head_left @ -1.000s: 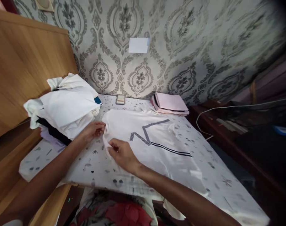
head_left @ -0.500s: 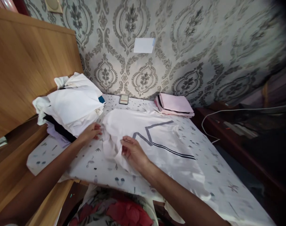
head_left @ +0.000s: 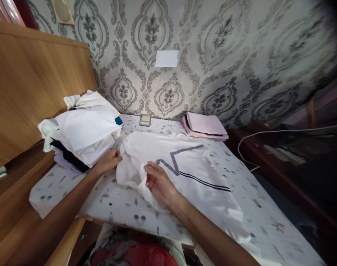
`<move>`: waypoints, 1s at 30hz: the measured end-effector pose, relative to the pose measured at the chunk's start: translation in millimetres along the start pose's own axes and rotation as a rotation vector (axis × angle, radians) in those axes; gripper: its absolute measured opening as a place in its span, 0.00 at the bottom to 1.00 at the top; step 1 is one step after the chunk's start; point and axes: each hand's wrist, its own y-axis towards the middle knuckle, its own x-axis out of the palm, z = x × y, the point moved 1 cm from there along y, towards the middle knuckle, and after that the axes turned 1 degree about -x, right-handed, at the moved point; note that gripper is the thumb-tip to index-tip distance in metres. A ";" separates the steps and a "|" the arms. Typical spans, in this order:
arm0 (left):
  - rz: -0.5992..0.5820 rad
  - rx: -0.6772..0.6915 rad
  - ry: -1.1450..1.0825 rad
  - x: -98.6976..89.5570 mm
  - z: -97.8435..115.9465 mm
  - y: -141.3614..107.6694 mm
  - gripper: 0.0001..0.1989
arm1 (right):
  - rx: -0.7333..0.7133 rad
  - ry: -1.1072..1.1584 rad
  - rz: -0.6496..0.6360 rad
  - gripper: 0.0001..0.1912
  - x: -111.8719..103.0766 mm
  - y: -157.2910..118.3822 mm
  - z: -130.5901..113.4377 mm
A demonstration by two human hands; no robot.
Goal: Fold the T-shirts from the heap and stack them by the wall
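Note:
A white shirt (head_left: 154,144) with dark striped bands lies spread over the patterned sheet. My right hand (head_left: 159,181) pinches its near edge, lifting a fold between thumb and fingers. At the shirt's left edge is my left hand (head_left: 110,160), its fingers closed on the white cloth there. Between the two hands the fabric hangs loose and rumpled.
Left of the shirt rises a heap of white clothes (head_left: 82,127) with black and lilac pieces beneath. Folded pink clothes (head_left: 206,123) are stacked at the back right. A small box (head_left: 145,119) stands by the wall. A wooden panel (head_left: 41,74) borders the left side.
My left hand has moved slightly right and closed at the shirt's left edge. The cloth between my hands has spread lower and to the left. My right hand keeps its pinch.

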 end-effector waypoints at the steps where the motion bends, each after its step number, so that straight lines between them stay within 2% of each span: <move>1: -0.008 -0.050 -0.154 -4.0 -3.7 0.5 0.06 | 0.043 -0.080 -0.072 0.19 3.0 -1.2 5.9; 4: -0.037 -0.191 -0.476 -10.3 -11.6 -1.2 0.11 | 0.122 -0.377 -0.282 0.18 8.8 -3.7 23.8; 8: -0.042 -0.241 -0.607 -8.2 -11.5 -2.0 0.15 | 0.054 -0.595 -0.375 0.11 10.1 -5.6 32.2; 10: -0.027 -0.231 -0.567 -5.6 -9.4 1.5 0.18 | -0.053 -0.755 -0.375 0.09 9.0 -7.3 28.2; 13: 0.016 -0.184 -0.404 -0.2 -6.4 10.5 0.24 | -0.320 -1.109 -0.354 0.10 5.4 -10.4 21.2; 15: 0.078 -0.101 -0.223 4.8 -4.6 16.9 0.29 | -0.448 -1.289 -0.384 0.11 3.3 -12.5 21.3; 18: 0.123 0.095 0.073 14.2 -2.7 24.2 0.34 | -0.523 -1.471 -0.479 0.12 4.4 -15.7 28.3; 21: 0.118 0.207 0.246 19.3 -4.5 30.1 0.29 | -0.563 -1.674 -0.566 0.29 12.9 -20.3 37.7; 22: 0.117 0.201 0.256 18.9 -5.9 32.4 0.27 | -0.581 -1.735 -0.585 0.34 16.8 -22.0 40.4; 23: 0.116 0.177 0.244 17.6 -7.5 35.1 0.26 | -0.600 -1.790 -0.596 0.34 20.9 -23.6 42.7; 27: 0.118 0.071 0.157 10.2 -8.7 48.1 0.20 | -0.663 -1.947 -0.589 0.13 33.8 -26.2 48.1; 30: 0.124 0.081 0.175 8.8 -0.5 57.0 0.22 | -0.610 -1.933 -0.596 0.12 35.6 -21.1 49.1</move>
